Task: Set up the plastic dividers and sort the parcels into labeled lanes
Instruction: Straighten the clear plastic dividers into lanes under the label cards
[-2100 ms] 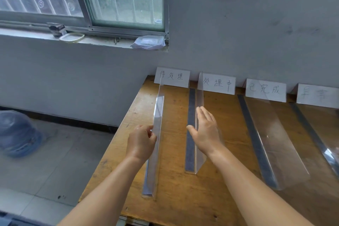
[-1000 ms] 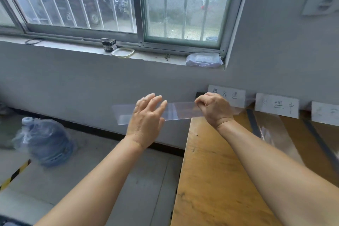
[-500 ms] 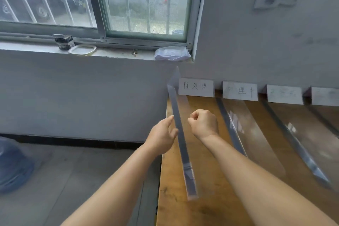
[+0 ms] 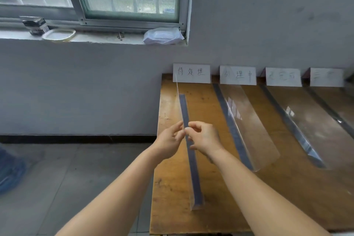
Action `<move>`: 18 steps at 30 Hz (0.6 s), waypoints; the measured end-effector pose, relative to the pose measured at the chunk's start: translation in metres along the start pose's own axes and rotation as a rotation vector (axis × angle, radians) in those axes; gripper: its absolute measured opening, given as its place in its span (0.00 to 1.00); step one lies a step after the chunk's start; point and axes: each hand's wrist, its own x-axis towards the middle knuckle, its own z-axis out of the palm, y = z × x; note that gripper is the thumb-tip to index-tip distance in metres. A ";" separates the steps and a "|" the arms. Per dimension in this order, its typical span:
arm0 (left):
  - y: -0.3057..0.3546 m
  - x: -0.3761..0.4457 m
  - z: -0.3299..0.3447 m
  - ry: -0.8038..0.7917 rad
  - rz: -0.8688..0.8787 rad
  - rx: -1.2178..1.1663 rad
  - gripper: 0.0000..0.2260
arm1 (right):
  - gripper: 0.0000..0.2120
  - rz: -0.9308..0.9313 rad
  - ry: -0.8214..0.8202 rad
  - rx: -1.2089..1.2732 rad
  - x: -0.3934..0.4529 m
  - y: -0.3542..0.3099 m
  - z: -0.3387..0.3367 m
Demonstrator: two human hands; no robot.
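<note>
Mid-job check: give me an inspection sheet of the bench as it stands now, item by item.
Surface: wooden table, bare wood at the near end.
Job's things: leftmost divider upright; three other dividers lean over; four label cards at the wall; no parcels seen.
Clutter: pack, tape ring on the windowsill.
Hands: left hand and right hand pinch the upright divider's top edge.
Cables: nothing seen.
Surroundings: grey wall, barred window, tiled floor.

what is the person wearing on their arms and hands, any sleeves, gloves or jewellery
Nothing shows on them. The left hand and right hand are bare, with no gloves, rings or watch in view. Both forearms are uncovered down to the frame's bottom edge, so no sleeve is in view.
</note>
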 end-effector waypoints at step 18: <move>0.016 0.031 -0.011 0.054 -0.097 -0.204 0.24 | 0.26 -0.012 -0.298 0.140 0.007 0.002 0.005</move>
